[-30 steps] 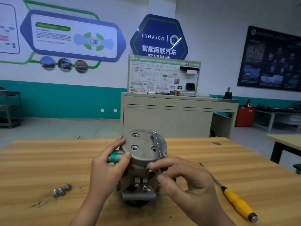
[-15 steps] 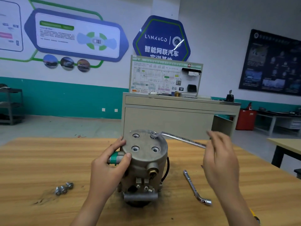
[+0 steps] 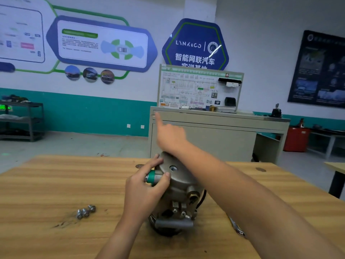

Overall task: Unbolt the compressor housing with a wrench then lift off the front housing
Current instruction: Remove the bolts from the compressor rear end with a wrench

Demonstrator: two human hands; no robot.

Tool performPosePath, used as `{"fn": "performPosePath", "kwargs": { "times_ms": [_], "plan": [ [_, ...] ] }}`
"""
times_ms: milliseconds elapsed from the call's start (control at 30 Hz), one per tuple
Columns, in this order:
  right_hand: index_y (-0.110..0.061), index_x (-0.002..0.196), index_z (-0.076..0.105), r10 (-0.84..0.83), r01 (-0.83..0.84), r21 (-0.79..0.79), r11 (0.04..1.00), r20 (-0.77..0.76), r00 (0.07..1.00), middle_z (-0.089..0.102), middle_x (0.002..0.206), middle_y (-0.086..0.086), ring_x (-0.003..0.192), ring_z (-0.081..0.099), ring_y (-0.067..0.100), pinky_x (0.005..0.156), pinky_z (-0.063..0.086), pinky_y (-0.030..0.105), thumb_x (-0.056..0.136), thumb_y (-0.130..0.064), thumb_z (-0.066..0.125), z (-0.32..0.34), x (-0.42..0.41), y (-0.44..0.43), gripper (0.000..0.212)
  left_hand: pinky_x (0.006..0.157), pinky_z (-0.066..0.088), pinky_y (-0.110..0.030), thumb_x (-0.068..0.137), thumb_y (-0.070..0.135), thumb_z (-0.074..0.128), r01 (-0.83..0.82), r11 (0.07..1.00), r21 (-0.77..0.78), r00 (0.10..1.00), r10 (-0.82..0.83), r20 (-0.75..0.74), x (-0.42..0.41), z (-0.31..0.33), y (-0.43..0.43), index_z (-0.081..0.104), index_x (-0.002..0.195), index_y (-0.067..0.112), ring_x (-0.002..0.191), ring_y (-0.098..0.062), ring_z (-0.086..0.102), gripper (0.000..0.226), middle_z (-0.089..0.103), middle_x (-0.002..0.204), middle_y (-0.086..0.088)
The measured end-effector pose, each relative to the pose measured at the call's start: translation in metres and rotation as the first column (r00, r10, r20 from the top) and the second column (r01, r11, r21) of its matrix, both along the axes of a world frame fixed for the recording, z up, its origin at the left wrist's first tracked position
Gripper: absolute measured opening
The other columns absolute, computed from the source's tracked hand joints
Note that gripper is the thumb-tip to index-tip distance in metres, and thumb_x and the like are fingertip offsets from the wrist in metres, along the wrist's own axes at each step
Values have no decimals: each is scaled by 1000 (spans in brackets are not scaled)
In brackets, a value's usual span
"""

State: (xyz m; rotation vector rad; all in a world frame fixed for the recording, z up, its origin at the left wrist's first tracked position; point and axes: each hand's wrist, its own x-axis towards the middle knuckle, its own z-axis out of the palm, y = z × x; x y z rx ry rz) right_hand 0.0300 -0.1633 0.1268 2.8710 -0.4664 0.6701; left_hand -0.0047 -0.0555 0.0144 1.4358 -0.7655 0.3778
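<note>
The grey metal compressor [image 3: 179,195] stands upright in the middle of the wooden table [image 3: 56,184]. Its round housing cap [image 3: 173,168] faces up, with one empty bolt hole showing. My left hand [image 3: 143,189] grips the compressor's left side, fingers and thumb around the green-capped port [image 3: 152,177]. My right hand [image 3: 170,137] reaches across the far top edge of the cap, seen from the back with the index finger pointing away. The wrench is hidden behind that hand and forearm. Three loose bolts [image 3: 86,211] lie on the table to the left.
A second metal wrench [image 3: 236,228] lies on the table right of the compressor, partly under my right forearm. Beyond the table stands a beige cabinet [image 3: 214,139] with a display board. Another table edge [image 3: 336,168] shows at the right.
My right hand has swung from the compressor's right, where it held the wrench's end, across to its far left top. The wrench has gone out of sight. The left hand keeps its grip.
</note>
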Motion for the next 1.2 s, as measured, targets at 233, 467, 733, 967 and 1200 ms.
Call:
{"fn": "performPosePath", "kwargs": {
  "times_ms": [233,467,733,967,1200],
  "plan": [
    [-11,86,63,537,-506,-220,834,529,657,63,78,3,77,60,18,97,39,38,89,-50,38,-73,-111,75,46,66,30,10,50,-47,38,-103,988,-114,963,128,237,-25,11,-7,51,71,-30,65,29,40,30,47,56,-48],
    [-12,105,64,8,-433,179,884,918,396,63,99,-18,97,55,-7,85,43,11,96,-34,41,-101,-182,-30,34,79,38,4,77,5,70,-43,998,-40,998,45,38,11,-12,13,61,94,42,96,28,47,42,55,109,27],
    [0,145,19,-330,128,652,748,197,923,40,139,21,119,44,33,92,37,35,100,-30,29,-5,-46,-139,54,72,49,-6,78,15,70,24,1000,17,1000,-23,-8,6,1,-3,60,101,41,93,30,45,37,48,107,37],
    [-2,138,31,31,-17,255,967,-51,998,56,121,17,106,55,30,73,38,34,95,-8,36,11,10,-11,44,68,47,-5,76,14,70,11,1000,15,999,-12,34,6,1,-5,60,95,43,90,20,55,36,57,100,34],
    [-12,79,67,464,-471,-11,882,192,865,68,77,7,85,61,19,110,16,37,87,-57,45,-44,-113,65,50,88,45,-27,85,6,55,33,999,-12,996,-34,-81,29,-13,3,59,114,-4,108,-23,59,31,63,112,-11]
  ]
}}
